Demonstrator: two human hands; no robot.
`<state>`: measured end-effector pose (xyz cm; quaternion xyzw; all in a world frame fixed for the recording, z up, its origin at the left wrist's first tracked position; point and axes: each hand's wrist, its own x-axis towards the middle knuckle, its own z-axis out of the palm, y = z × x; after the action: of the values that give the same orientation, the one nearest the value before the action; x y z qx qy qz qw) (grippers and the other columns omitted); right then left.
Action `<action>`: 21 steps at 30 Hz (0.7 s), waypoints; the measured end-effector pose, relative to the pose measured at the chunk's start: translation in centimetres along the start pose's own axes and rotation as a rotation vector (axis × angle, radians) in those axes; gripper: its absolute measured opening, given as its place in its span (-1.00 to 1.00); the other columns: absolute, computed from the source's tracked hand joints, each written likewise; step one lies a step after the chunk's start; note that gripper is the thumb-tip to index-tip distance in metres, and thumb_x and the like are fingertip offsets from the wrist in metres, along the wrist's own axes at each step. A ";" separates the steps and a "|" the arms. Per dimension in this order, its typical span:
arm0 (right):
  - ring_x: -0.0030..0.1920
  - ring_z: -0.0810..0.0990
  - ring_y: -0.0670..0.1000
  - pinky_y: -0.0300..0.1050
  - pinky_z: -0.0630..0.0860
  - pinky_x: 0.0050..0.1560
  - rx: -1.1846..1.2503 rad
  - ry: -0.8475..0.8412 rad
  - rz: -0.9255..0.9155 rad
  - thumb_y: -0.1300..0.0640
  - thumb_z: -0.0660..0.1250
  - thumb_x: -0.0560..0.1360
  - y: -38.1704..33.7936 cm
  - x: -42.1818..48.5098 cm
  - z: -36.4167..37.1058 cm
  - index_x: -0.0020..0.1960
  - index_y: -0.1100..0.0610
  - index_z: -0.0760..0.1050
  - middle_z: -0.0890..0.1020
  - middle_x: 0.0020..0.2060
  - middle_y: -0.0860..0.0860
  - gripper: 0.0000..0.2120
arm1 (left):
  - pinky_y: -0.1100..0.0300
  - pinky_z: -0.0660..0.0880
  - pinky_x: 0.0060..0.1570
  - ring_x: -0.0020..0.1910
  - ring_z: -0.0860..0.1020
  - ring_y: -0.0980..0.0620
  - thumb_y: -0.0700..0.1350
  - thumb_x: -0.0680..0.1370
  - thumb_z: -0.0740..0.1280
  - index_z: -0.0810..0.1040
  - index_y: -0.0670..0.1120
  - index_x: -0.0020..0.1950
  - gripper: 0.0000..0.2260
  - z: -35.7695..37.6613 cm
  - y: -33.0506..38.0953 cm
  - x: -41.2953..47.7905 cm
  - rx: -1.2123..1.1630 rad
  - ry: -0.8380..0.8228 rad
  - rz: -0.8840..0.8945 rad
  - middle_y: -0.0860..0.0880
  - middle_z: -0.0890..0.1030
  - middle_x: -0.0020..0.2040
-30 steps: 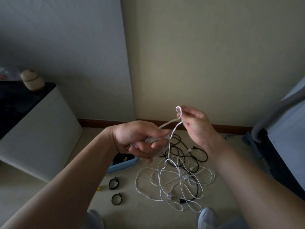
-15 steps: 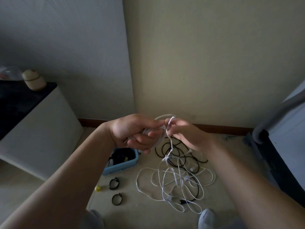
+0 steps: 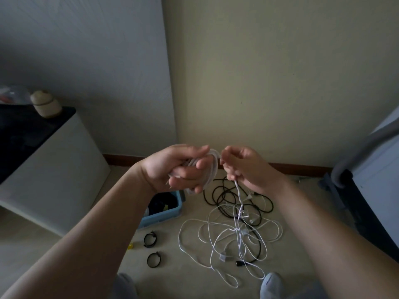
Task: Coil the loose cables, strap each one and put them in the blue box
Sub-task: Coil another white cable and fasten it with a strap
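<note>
My left hand (image 3: 181,169) grips a small coil of white cable (image 3: 212,169) held up in front of me. My right hand (image 3: 244,167) pinches the same cable just right of the coil, and its free length hangs down to the floor. Below lies a tangle of white cables (image 3: 226,240) mixed with black cables (image 3: 224,197). The blue box (image 3: 172,210) sits on the floor under my left wrist, partly hidden, with dark things inside. Two black straps (image 3: 150,239) (image 3: 154,260) lie in front of the box.
A white cabinet with a dark top (image 3: 43,160) stands at the left, a small pale jar (image 3: 46,103) on it. Dark furniture (image 3: 367,201) stands at the right. A small yellow thing (image 3: 130,246) lies near the straps. My feet (image 3: 272,283) show at the bottom edge.
My right hand came down and left from its raised position, laying another loop of white cable onto the coil in my left hand. The hanging cable has shortened.
</note>
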<state>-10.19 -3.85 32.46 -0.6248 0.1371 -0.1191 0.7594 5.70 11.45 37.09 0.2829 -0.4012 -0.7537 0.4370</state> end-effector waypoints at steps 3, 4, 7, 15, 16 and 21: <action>-0.47 0.25 -0.12 -0.23 0.28 -0.37 0.086 0.085 -0.023 -0.21 0.51 0.32 -0.3 0.2 0.9 -0.32 0.00 0.56 0.33 -0.47 -0.09 -0.70 | 0.11 0.57 -0.10 -0.47 0.60 0.03 0.00 0.69 0.12 0.50 -0.17 -0.11 -0.67 0.3 -0.3 0.5 -0.056 -0.061 0.075 -0.02 0.56 -0.46; -0.47 0.25 -0.12 -0.22 0.27 -0.36 0.141 0.121 -0.043 -0.16 0.46 0.39 -0.8 0.1 0.9 -0.32 0.01 0.55 0.32 -0.46 -0.08 -0.72 | 0.10 0.58 -0.11 -0.39 0.64 -0.02 0.01 0.68 0.15 0.51 -0.18 -0.11 -0.68 0.4 -0.3 0.6 -0.024 -0.049 0.100 -0.07 0.61 -0.40; -0.45 0.25 -0.11 -0.21 0.27 -0.34 0.194 0.138 -0.086 -0.11 0.39 0.43 -1.6 -0.2 0.5 -0.31 0.03 0.55 0.32 -0.45 -0.06 -0.75 | 0.10 0.59 -0.08 -0.23 0.69 -0.07 0.05 0.63 0.26 0.58 -0.15 -0.13 -0.69 0.8 -0.3 0.9 -0.002 0.014 0.157 -0.12 0.68 -0.26; -0.51 0.32 -0.08 -0.17 0.36 -0.41 -0.111 0.072 0.052 0.07 0.21 0.67 -0.1 -0.3 1.4 -0.09 0.17 0.48 0.39 -0.46 -0.05 -0.78 | 0.03 0.61 0.14 0.16 0.65 -0.13 0.04 0.64 0.10 0.69 -0.20 0.00 -0.56 0.8 0.6 1.9 -0.253 0.485 0.492 -0.22 0.67 0.15; -0.51 0.34 -0.08 -0.17 0.41 -0.38 -0.158 0.059 0.094 0.09 0.17 0.69 0.0 -0.4 1.5 -0.09 0.17 0.49 0.39 -0.46 -0.05 -0.76 | 0.03 0.58 0.19 0.21 0.63 -0.14 0.04 0.67 0.08 0.67 -0.21 0.04 -0.55 0.6 0.7 2.0 -0.260 0.549 0.548 -0.23 0.65 0.21; -0.42 0.47 -0.04 -0.15 0.43 -0.30 -0.363 -0.076 0.239 0.13 0.18 0.68 0.5 -0.9 2.1 -0.08 0.15 0.52 0.49 -0.40 -0.04 -0.78 | 0.01 0.46 0.31 0.28 0.59 -0.15 0.05 0.71 0.05 0.53 -0.23 0.23 -0.58 -1.4 1.0 1.0 -0.223 0.804 0.681 -0.23 0.61 0.27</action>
<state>-10.31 -1.51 32.41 -0.7347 0.2008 0.0219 0.6476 6.79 9.78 37.19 0.3549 -0.1887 -0.4398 0.8031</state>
